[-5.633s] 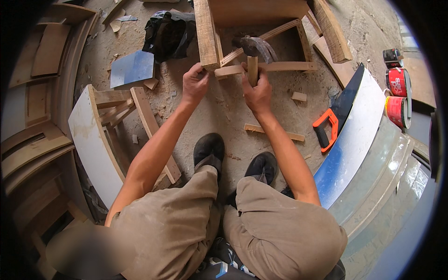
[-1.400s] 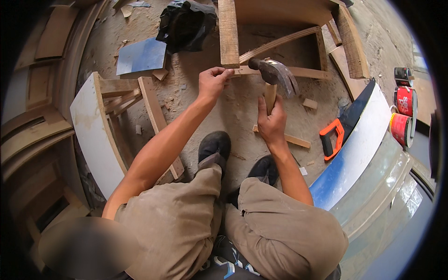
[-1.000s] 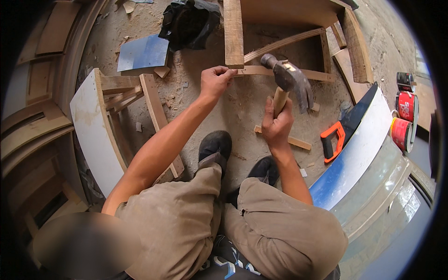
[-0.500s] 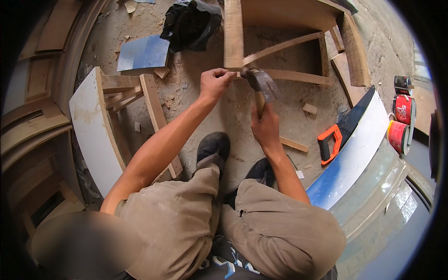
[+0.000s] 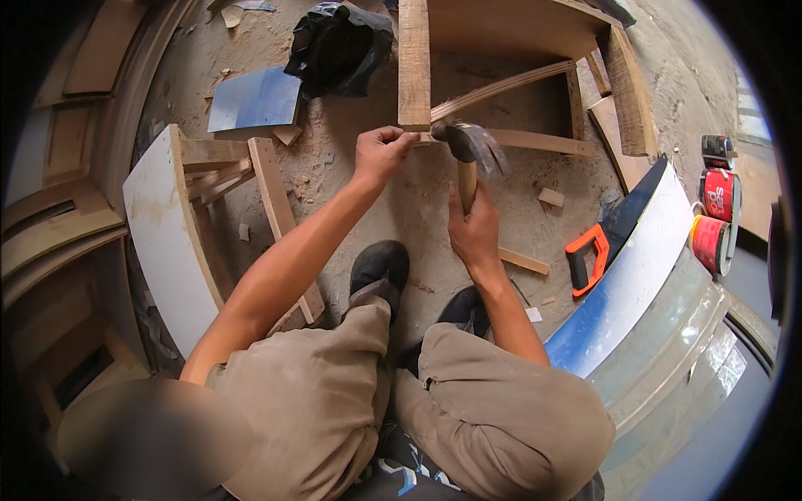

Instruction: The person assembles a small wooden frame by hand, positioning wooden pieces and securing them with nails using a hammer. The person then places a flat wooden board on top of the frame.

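A hammer (image 5: 469,159) is gripped in the right hand (image 5: 473,234), the fingers wrapped tight round the lower part of its wooden handle; the steel head is shown low over the joint of a wooden frame (image 5: 501,138) that lies on the sandy floor (image 5: 368,209). The left hand (image 5: 378,154) is closed at the same joint, its fingertips pinched together against the end of the upright plank (image 5: 413,63) where the thin cross slat meets it. Whether a nail is pinched there cannot be told; it is too small to be seen.

The hammer is judged top-heavy and rigid, its weight being concentrated in the head. It is best taken near the end of the handle for swing, or higher up for short controlled taps. The wood of the handle is judged dry and unlikely to slip. The frame is judged stiff yet light, its thin slats liable to split or shift under a hard blow, so it is steadied close to the joint.

Toward the right edge of the floor, a handsaw (image 5: 606,242) with an orange handle is laid beside a curved blue and white panel (image 5: 635,275), with red tins (image 5: 714,221) beyond. A black bag (image 5: 338,46) and a blue sheet (image 5: 255,100) lie toward the far left. A curved white panel (image 5: 167,242) lies at the left.
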`<state>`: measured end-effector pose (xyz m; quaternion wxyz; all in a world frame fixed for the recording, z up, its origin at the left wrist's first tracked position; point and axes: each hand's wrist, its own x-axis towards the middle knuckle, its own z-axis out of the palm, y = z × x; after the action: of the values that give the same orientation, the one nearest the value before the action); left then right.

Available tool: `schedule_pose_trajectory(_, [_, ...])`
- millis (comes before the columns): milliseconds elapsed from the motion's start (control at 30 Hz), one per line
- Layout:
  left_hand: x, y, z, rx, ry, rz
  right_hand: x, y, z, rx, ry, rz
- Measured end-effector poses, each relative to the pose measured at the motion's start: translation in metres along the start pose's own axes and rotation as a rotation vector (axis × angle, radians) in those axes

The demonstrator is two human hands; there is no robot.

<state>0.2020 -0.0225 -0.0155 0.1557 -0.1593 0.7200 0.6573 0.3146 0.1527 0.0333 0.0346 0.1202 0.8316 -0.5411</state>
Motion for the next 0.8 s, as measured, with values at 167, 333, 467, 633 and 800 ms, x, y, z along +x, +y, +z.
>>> schedule_pose_trajectory(167, [0.0,-0.002,0.0,0.009,0.005,0.007,-0.004,0.01,0.008,0.032,0.143,-0.128])
schedule_pose_trajectory(333, [-0.001,-0.012,0.004,-0.065,0.007,0.058,-0.005,0.017,0.01,-0.004,0.067,-0.082])
schedule_pose_trajectory(467, [-0.003,-0.013,0.005,-0.038,0.009,0.117,-0.001,0.029,0.01,-0.012,0.15,-0.12])
schedule_pose_trajectory(633, [-0.004,-0.008,-0.003,-0.326,0.024,-0.104,0.008,0.029,0.001,-0.069,0.078,-0.005])
schedule_pose_trajectory(800, [-0.011,-0.017,0.002,-0.145,0.007,0.056,0.009,0.03,0.003,-0.019,0.122,-0.077])
